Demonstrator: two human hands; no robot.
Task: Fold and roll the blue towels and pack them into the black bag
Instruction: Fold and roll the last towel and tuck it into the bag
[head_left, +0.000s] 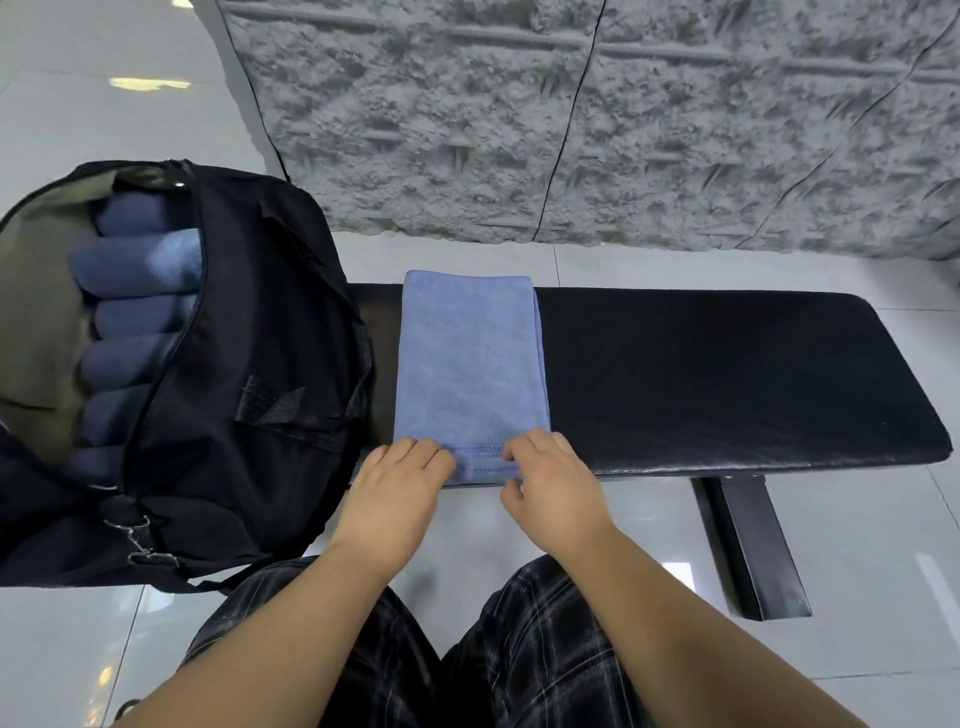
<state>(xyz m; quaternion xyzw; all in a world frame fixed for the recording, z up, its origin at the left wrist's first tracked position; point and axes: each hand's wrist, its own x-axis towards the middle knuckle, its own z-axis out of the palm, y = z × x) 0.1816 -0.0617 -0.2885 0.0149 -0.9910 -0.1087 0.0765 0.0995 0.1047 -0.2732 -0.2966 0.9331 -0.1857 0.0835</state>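
Both hands, left hand (396, 483) and right hand (550, 478), pinch the near hem of the blue towel (467, 364). An uneven grip could roll it crooked, too fat for the nearly full black bag (260, 338).

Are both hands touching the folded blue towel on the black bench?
Touching. The head view shows the left hand and right hand with fingers curled on the near hemmed edge of the folded blue towel lying across the black padded bench.

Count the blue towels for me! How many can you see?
7. One folded towel lies flat on the black bench, with both hands at its near edge. Six rolled towels are stacked inside the open black bag. More may be hidden deeper inside.
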